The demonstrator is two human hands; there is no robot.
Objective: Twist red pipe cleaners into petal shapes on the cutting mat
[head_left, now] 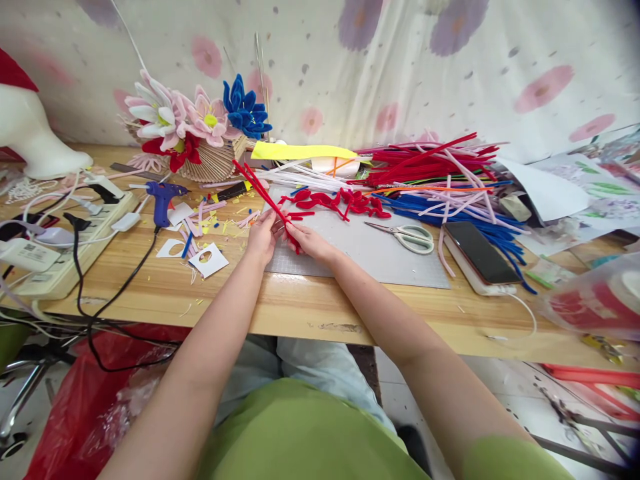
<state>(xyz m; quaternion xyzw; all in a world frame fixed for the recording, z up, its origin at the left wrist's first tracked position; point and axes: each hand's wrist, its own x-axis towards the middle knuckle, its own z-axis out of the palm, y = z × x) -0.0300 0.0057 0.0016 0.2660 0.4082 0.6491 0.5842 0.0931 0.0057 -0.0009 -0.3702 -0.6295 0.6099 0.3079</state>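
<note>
Both hands meet over the left part of a grey cutting mat. Between them are several red pipe cleaners, whose long ends slant up to the left while short ends stick out to the right and below. My left hand is closed around them from the left. Fingers of my right hand pinch the same bunch from the right. Just behind the hands lie twisted red pipe cleaner shapes on the mat. Scissors with pale handles rest to the right.
Left are a blue glue gun, a power strip with cables, and cut paper scraps. Fuzzy flowers stand behind. Loose pipe cleaners pile at the back right, near a phone and a plastic-wrapped cup.
</note>
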